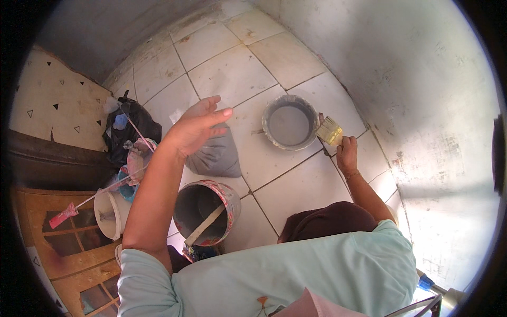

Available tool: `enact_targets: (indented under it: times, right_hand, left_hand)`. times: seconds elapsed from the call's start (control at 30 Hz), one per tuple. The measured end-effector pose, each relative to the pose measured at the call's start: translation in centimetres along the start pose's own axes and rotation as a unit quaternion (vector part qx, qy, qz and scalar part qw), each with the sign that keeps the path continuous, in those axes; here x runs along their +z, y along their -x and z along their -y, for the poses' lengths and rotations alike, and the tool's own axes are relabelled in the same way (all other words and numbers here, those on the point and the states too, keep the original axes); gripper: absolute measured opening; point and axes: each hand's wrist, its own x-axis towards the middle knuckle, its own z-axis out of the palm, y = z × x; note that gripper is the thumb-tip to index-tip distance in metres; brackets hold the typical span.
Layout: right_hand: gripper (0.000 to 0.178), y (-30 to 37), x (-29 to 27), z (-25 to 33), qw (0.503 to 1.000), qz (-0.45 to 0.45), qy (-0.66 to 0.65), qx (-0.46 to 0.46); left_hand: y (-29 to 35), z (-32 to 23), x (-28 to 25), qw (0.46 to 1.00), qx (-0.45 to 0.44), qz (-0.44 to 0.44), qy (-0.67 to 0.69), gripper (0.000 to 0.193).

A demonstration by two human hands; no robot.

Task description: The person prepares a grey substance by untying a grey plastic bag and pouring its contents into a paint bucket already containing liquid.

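Observation:
My right hand [347, 157] is closed around a wide paintbrush [331, 132] with a yellowish band and greyish bristles. The brush is beside the right rim of a round grey basin [267, 127], which contains grey liquid [289, 124]. My left hand [198, 126] is raised with its fingers apart and nothing in it. Beneath that hand, a clear plastic bag of grey powder [217, 156] rests on the tiles. Closer to me stands a bucket [234, 203] with a dark inside, and a flat wooden stick [205, 224] leans across its opening.
To my left are a paint roller with a pink-red handle [64, 215], a white bucket [108, 214] and a black plastic bag [142, 121]. A wooden cabinet [63, 264] lines that side. Grey-smeared walls [422, 121] border the tiled floor [227, 68] at right and back.

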Motion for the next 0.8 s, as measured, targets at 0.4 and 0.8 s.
enact_targets:
  times: [0.4,0.8]
  right_hand:
    - [0.026,-2.0,1.3,1.5,0.994,0.099,0.008,-0.053]
    - [0.071,-1.3,1.1,2.4,0.992,0.109,0.03,-0.055]
  left_hand:
    - [0.4,-0.6,1.6,0.999,0.001,0.042,0.015,0.089]
    - [1.0,0.7,-6.5,0.985,0.003,-0.115,-0.126,0.068]
